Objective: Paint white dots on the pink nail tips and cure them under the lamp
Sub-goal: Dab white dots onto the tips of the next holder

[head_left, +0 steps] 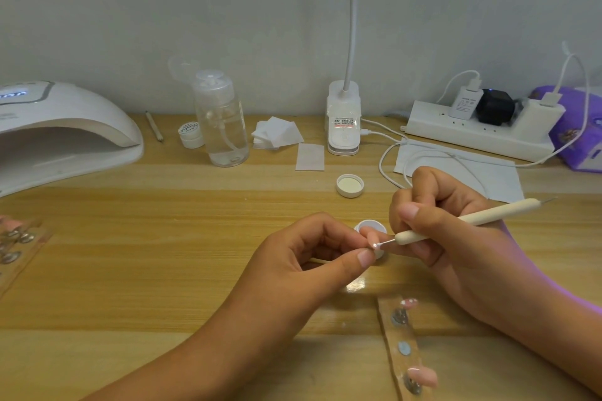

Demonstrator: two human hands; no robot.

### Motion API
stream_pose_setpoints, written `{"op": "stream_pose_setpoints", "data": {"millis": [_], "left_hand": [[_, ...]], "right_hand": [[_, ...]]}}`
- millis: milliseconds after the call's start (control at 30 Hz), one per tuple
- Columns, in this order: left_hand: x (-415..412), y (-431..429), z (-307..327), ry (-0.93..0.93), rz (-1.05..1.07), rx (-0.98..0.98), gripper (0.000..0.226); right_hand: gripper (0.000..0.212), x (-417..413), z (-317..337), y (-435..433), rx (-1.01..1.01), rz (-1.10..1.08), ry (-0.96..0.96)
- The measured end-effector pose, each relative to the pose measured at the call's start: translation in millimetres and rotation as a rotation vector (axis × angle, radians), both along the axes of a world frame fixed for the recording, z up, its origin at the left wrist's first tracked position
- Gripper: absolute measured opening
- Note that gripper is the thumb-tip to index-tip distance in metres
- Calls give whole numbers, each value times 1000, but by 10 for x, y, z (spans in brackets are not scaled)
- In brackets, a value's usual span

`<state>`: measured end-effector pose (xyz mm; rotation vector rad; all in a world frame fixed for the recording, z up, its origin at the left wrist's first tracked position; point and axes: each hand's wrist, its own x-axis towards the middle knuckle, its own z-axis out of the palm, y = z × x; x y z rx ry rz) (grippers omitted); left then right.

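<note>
Near edge: wooden strip (395,329) on the table (163,238), carrying two pink nail tips, one at its near end (422,375), one at its far end (409,303).

Above it, the left hand (303,257) pinches another pink nail tip (374,241) between thumb and forefinger; the fingers hide most of it. The right hand (449,231) grips a cream dotting tool (462,221) like a pen, its metal point touching the held tip. A small white pot (369,225) sits just behind, half blocked by both hands.

Left edge: second strip (19,244) with metal studs, blurred.

Further back: loose white lid (350,185), paper sheet (472,169), white cable (386,169).

Against the wall: curing lamp (65,130) at left, thin stick (153,125), small jar (190,135), clear pump bottle (221,120), white wipes (277,132), desk-lamp base (343,120), power strip (472,130), purple pack (580,127).
</note>
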<state>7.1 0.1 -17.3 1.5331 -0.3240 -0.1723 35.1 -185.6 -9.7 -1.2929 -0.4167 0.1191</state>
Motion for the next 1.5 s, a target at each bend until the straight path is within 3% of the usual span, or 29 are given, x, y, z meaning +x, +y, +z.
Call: {"op": "stream_pose_setpoints", "data": {"millis": [733,933,1067,1167,1333,1500], "left_hand": [[0,-9,12,4,6,-8,3],[-4,-13,-6,-15,0,-4,10],[-7,-15,-7,-11,6,29,4],[-8,-16,0,3,15,36,4],[-4,-18,15,15,26,26,4],[-5,-11,40,50,49,-19,5]], "right_hand": [[21,2,-6,-3,-8,-1,10],[24,2,11,0,94,37,19],[36,-5,2,-15,-22,36,-38],[39,-1,-13,-20,14,16,-71],[31,70,6,-110,-114,-181,-192],[18,133,15,-149,-411,-279,-370]]}}
